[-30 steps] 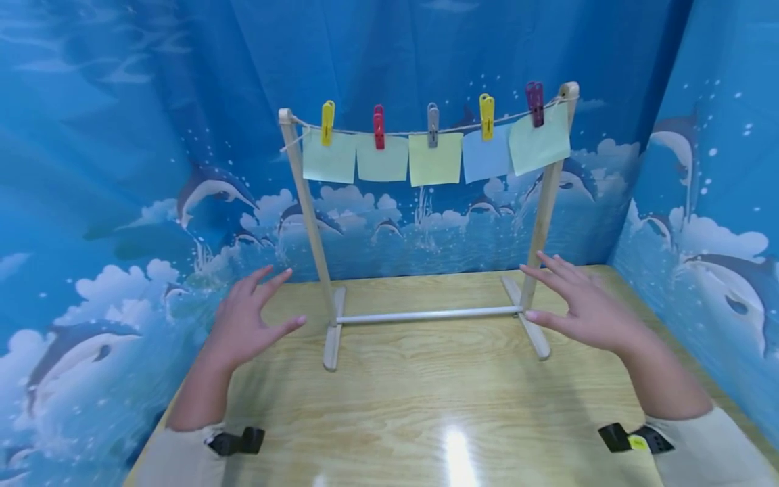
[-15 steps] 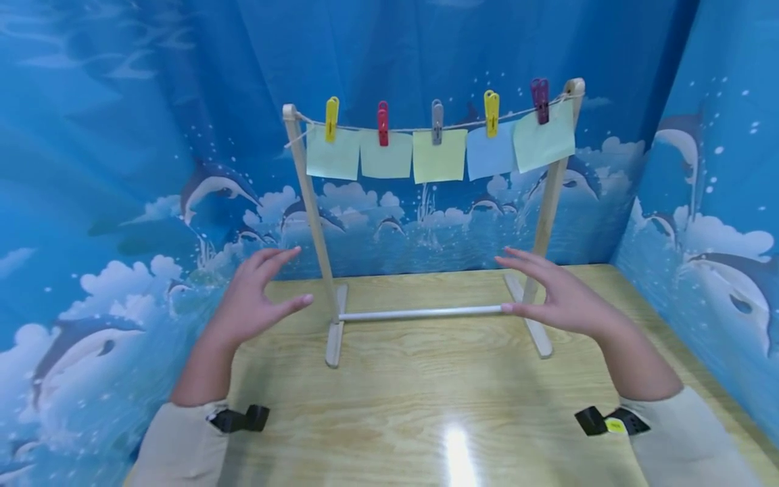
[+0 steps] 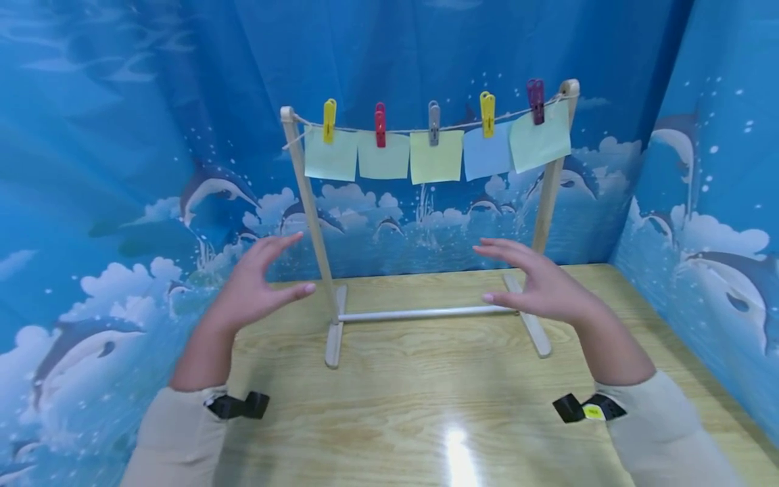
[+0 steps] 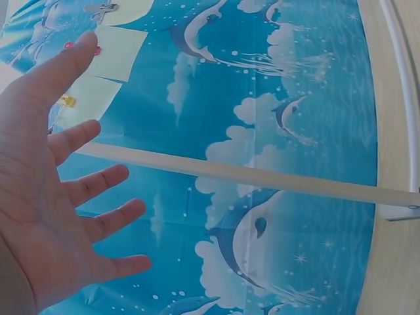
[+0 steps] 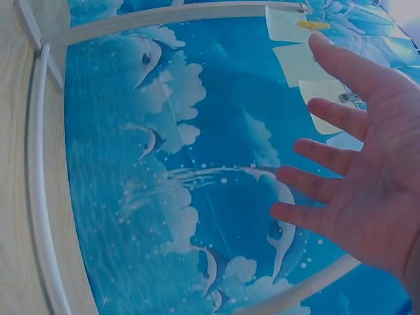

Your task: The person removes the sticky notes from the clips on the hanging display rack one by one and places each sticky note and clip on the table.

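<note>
Wooden rack (image 3: 420, 314) stands on the table (image 3: 389, 392) beyond the left hand (image 3: 251, 287) and right hand (image 3: 541, 285) — both empty, fingers (image 4: 98, 182) spread — so slow moves, clear of its posts (image 3: 312, 216), should suit best.

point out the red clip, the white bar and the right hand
Red clip (image 3: 380, 126), head view, middle of its body
White bar (image 3: 428, 314), head view, middle of its length
Right hand (image 3: 540, 284), head view, middle of the hand
</note>
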The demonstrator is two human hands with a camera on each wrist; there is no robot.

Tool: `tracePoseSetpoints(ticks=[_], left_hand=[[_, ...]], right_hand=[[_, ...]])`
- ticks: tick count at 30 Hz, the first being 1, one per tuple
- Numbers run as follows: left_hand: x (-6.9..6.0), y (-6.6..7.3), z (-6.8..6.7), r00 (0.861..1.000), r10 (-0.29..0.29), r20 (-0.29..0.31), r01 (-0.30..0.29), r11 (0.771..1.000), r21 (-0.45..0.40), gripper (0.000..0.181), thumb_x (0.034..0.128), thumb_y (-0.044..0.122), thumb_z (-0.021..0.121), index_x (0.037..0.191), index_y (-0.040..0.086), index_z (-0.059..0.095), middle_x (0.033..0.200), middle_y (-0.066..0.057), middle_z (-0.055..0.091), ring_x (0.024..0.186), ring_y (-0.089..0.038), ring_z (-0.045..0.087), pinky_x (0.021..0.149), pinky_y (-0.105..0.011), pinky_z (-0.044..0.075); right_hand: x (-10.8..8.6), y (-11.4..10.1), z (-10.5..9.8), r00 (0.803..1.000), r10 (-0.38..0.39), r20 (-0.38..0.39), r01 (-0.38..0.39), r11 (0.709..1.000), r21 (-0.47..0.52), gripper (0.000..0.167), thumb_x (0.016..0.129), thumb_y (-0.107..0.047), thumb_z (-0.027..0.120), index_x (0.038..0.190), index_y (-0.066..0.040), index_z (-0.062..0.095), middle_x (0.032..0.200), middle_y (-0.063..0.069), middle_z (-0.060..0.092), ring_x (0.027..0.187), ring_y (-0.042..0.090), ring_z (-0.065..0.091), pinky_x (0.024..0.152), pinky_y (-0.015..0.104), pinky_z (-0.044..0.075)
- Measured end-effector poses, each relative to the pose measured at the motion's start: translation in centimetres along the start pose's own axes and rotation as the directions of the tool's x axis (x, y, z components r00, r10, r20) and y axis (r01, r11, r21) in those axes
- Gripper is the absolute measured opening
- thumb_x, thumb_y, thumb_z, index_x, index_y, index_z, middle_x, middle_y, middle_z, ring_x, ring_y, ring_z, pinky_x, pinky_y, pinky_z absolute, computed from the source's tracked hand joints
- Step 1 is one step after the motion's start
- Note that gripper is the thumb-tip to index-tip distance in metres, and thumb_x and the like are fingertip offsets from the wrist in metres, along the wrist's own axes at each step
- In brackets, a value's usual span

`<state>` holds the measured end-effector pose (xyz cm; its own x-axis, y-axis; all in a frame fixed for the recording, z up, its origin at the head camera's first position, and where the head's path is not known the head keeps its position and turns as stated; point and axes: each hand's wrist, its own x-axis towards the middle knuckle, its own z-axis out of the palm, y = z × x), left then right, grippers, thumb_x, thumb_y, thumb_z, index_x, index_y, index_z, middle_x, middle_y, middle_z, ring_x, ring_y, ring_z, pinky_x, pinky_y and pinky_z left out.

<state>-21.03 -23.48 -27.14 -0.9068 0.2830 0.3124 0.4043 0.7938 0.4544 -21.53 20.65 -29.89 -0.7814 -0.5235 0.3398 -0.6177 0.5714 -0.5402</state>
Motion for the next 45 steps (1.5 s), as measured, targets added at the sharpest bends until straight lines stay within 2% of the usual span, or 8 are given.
tracePoseSetpoints(ticks=[3,9,13,17,22,28,34,45], left_hand=[[0.3,0.3,-0.4,1.0,-0.01,0.009,0.01,1.0,-0.02,0.083,0.0833,0.05,0.074,0.153,0.032,0.031,0.157,-0.012,0.026,0.141,-0.042,0.024,0.099,-0.075,0.029],[0.8,0.7,-1.1,0.999,0.033,-0.009,-0.034,0.995,-0.093,0.079,0.0853,0.04,0.075,0.152,0.03,0.034,0.156,-0.011,0.028,0.138,-0.04,0.029,0.101,-0.072,0.03],[0.9,1.0,-1.8,0.998,0.055,-0.026,-0.059,0.984,-0.165,0.076,0.0859,0.033,0.076,0.151,0.029,0.036,0.154,-0.008,0.031,0.134,-0.037,0.035,0.102,-0.067,0.032],[1.2,1.4,-2.5,0.997,0.07,-0.042,-0.077,0.976,-0.204,0.075,0.0859,0.03,0.076,0.15,0.027,0.038,0.153,-0.008,0.033,0.133,-0.035,0.037,0.103,-0.065,0.034],[2.0,2.1,-3.3,0.994,0.085,-0.067,-0.098,0.968,-0.231,0.073,0.0861,0.026,0.076,0.149,0.023,0.04,0.152,-0.007,0.034,0.13,-0.033,0.038,0.102,-0.064,0.036],[3.0,3.3,-4.4,0.993,0.064,-0.1,-0.086,0.97,-0.226,0.063,0.0877,0.028,0.075,0.144,0.018,0.048,0.146,-0.005,0.041,0.128,-0.027,0.041,0.104,-0.06,0.037],[4.1,4.1,-5.0,0.98,0.102,-0.169,-0.14,0.962,-0.232,0.06,0.0864,0.028,0.076,0.141,0.016,0.053,0.141,-0.003,0.046,0.125,-0.024,0.042,0.106,-0.056,0.037],[6.0,5.8,-6.7,0.978,0.055,-0.202,-0.123,0.932,-0.34,0.061,0.0852,0.027,0.077,0.141,0.02,0.053,0.143,0.002,0.045,0.125,-0.023,0.045,0.103,-0.044,0.044]], right_hand=[[0.6,-0.2,0.1,1.0,-0.005,0.002,0.005,0.999,0.035,0.074,0.084,-0.027,0.079,0.148,-0.016,0.043,0.156,0.011,0.031,0.141,0.038,0.026,0.103,0.068,0.033],[2.1,-0.7,0.5,1.0,-0.015,-0.003,0.015,0.991,0.131,0.084,0.076,-0.027,0.086,0.147,-0.015,0.043,0.156,0.008,0.031,0.141,0.032,0.03,0.108,0.055,0.036],[3.0,-1.1,0.7,1.0,-0.023,-0.005,0.023,0.98,0.196,0.082,0.077,-0.024,0.085,0.147,-0.014,0.044,0.156,0.005,0.031,0.142,0.027,0.029,0.109,0.051,0.036],[3.9,-1.6,0.7,1.0,-0.029,-0.007,0.03,0.969,0.245,0.08,0.078,-0.022,0.084,0.147,-0.014,0.044,0.155,0.002,0.032,0.141,0.024,0.033,0.11,0.048,0.036],[5.0,-2.2,0.8,1.0,-0.026,-0.013,0.028,0.966,0.255,0.082,0.077,-0.024,0.085,0.147,-0.016,0.044,0.155,0.0,0.032,0.138,0.023,0.037,0.109,0.046,0.038],[6.3,-3.0,1.0,1.0,-0.007,-0.005,0.008,0.963,0.268,0.077,0.08,-0.026,0.082,0.147,-0.017,0.044,0.153,0.001,0.035,0.135,0.023,0.041,0.108,0.046,0.039],[8.0,-3.9,0.8,1.0,-0.024,-0.001,0.024,0.965,0.26,0.075,0.08,-0.029,0.082,0.145,-0.017,0.047,0.146,0.003,0.044,0.13,0.024,0.047,0.105,0.047,0.042],[10.9,-5.8,1.1,1.0,-0.016,0.011,0.013,0.975,0.222,0.075,0.078,-0.028,0.083,0.144,-0.022,0.048,0.144,0.0,0.045,0.127,0.02,0.049,0.102,0.04,0.046]])
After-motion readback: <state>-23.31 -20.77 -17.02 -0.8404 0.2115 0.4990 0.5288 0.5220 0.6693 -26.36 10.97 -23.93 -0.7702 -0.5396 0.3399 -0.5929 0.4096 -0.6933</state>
